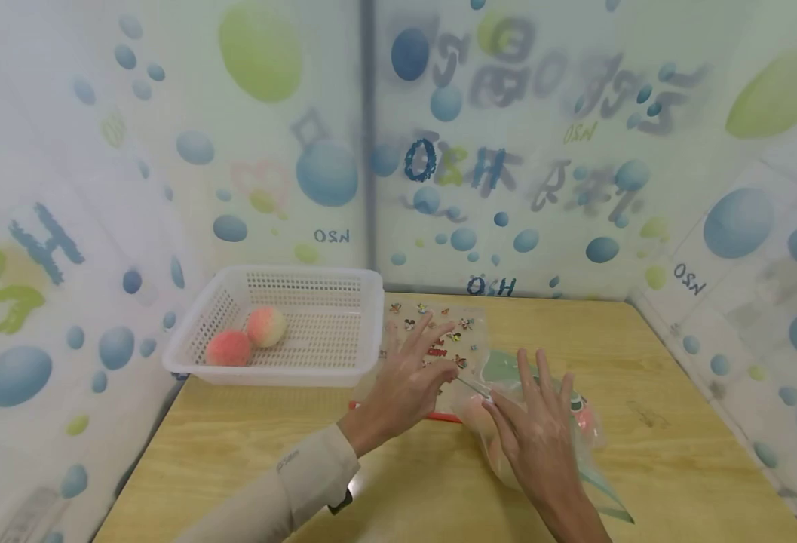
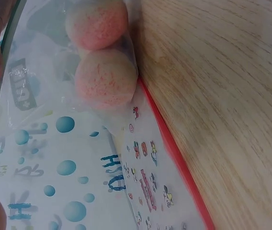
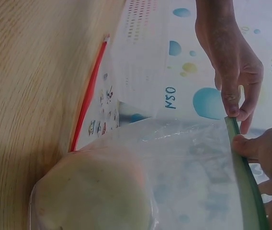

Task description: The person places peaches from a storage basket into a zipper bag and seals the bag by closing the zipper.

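Observation:
A clear zip bag (image 1: 489, 452) with a green zip edge (image 3: 246, 191) stands tilted over the table. Inside it are pink-and-cream peaches (image 2: 106, 79), two of them plain in the left wrist view. My left hand (image 1: 405, 385) pinches one end of the green edge between thumb and index finger, as the right wrist view shows. Close beside it, my right hand (image 1: 541, 445) pinches the same edge with its thumb and index finger, its other fingers spread. Whether the zip is fully pressed together there is too small to tell.
Behind the hands a second clear bag (image 1: 469, 317) with cartoon prints and a red zip edge (image 2: 174, 148) lies flat. To its left stands a white plastic basket (image 1: 374, 324) holding two peaches (image 1: 266, 326). Printed curtains (image 1: 330, 249) enclose the wooden table (image 1: 683, 422).

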{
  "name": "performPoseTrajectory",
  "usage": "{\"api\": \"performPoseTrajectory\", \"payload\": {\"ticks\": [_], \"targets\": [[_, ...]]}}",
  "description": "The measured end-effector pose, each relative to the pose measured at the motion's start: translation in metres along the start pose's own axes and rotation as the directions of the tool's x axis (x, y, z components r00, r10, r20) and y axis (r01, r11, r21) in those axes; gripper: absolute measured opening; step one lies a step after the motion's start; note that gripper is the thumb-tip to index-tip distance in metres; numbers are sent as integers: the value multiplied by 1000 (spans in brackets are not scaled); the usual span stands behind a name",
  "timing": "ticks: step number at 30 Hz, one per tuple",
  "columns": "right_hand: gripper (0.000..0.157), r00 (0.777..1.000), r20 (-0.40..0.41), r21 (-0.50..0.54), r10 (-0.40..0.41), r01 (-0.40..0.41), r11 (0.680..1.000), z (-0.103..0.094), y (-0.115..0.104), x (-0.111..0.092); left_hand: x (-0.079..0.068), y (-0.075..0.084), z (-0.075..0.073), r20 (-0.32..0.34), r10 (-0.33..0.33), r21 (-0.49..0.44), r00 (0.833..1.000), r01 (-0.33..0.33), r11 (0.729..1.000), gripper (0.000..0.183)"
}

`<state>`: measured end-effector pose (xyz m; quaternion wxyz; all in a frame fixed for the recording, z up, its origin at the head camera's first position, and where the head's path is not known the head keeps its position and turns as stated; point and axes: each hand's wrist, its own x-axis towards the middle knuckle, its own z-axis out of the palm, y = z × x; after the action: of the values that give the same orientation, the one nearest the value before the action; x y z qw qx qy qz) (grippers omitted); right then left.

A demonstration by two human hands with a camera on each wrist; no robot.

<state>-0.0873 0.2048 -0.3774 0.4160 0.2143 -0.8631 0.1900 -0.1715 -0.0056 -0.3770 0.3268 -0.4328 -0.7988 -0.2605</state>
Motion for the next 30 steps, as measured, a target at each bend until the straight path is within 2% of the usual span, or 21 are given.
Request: {"api": "performPoseTrajectory", "payload": {"ticks": [6, 11, 13, 18, 22, 30], "targets": [[61, 999, -19, -3, -28, 28, 1000, -1, 1, -3, -3, 0, -2, 3, -5, -17, 1000, 5, 1000, 6], [61, 999, -8, -11, -39, 39, 999, 0, 2, -3, 4, 1, -3, 65, 29, -19, 997, -28, 999, 30], [61, 999, -3, -9, -44, 44, 999, 0, 2, -2, 7, 2, -2, 88, 52, -14, 995, -51, 999, 33], [60, 998, -5, -17, -56, 56, 998, -1, 4, -2, 8, 5, 2, 89, 94, -28, 992, -92, 995, 12], [60, 998, -13, -37, -59, 59, 998, -3, 5, -4, 6, 6, 4, 80, 127, 4, 989, -128, 992, 7], [61, 998, 49, -44, -39, 42, 998, -7, 6, -7, 6, 6, 3, 105, 97, 31, 990, -101, 994, 7]]}}
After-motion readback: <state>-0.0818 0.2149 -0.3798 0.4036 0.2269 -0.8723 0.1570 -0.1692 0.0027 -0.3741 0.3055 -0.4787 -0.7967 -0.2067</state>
